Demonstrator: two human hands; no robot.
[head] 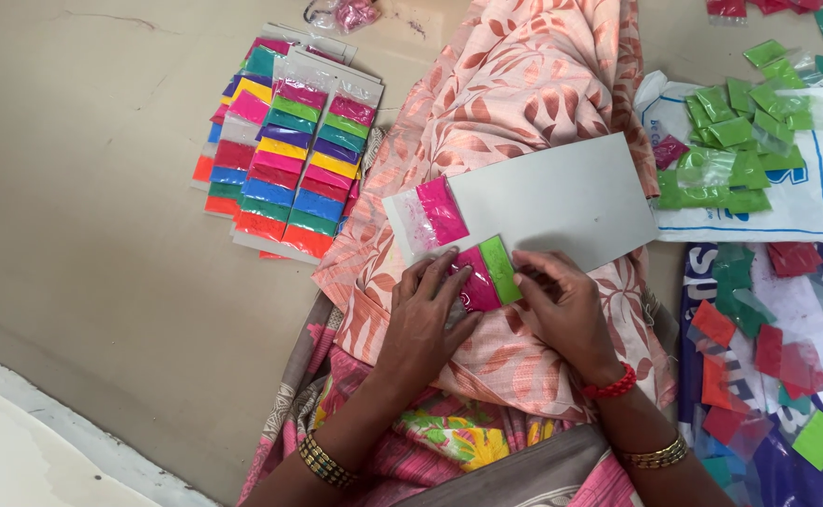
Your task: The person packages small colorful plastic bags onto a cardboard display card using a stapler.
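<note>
Pink and green, right at my fingertips: I've got two small powder packets, a pink packet (475, 280) and a green packet (501, 268), side by side at the near edge of the grey card (562, 202) on my lap. My left hand (426, 324) presses down on the pink one, fingers spread flat over it, not clenched. My right hand (562, 305) pinches at the green one's right edge with curled fingertips.

These look feather-light, thin clear plastic with loose powder inside, soft and squashy, probably slick, so I'd judge they slide easily on the card. Best hold is the flat sealed edge, not the belly; squeezing the middle could burst a seam. The card reads stiff but thin, and it's only resting on cloth (515, 84), so it may tip.

A little farther, another pink packet (440, 211) sits at the card's left end. Far left on the floor (83, 188), finished sheets (289, 150) carry rows of many-coloured packets. To the right, loose red packets (768, 347) lie near, and a green heap (731, 141) lies farther off on a white bag (787, 211).
</note>
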